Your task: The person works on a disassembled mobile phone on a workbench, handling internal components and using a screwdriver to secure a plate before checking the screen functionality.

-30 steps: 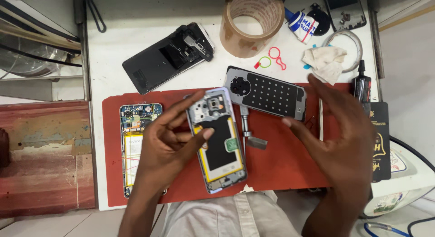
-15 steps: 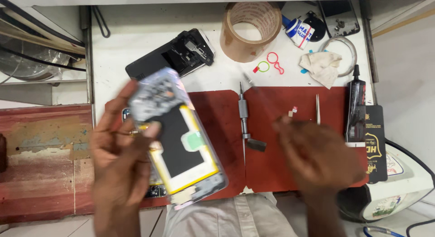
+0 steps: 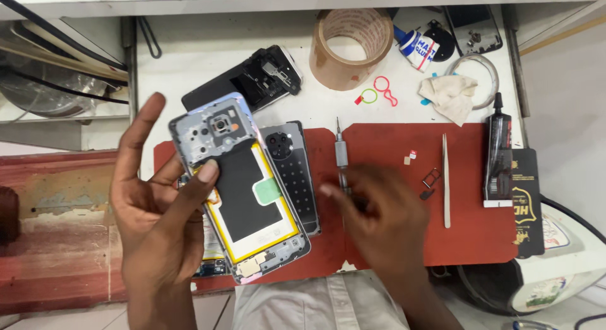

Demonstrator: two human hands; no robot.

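Opened phone [image 3: 243,191], back cover removed, held above the red mat [image 3: 404,241] on the white worktop [image 3: 189,58]. The left hand [image 3: 158,222] supports the phone from below and at its left edge, with the thumb pressed on the frame beside the black battery; its fingers are clamped on the phone. The right hand [image 3: 385,216] rests low over the mat, right of the phone, at the lower end of the screwdriver [image 3: 341,156]; the blur hides whether its fingers are closed on the tool, so this cannot be told. A perforated dark plate [image 3: 295,178] lies on the mat, partly under the phone's right edge. Right of the phone, farther off, lie tweezers [image 3: 445,181] and a black glue tube [image 3: 498,150]; above it stands a tape roll [image 3: 351,46].

Handling, by judgement: the phone is light, thin and stiff, but its exposed board, camera module and connectors are fragile. The metal frame edges appear the safest hold, clear of the battery face and the yellow adhesive border.
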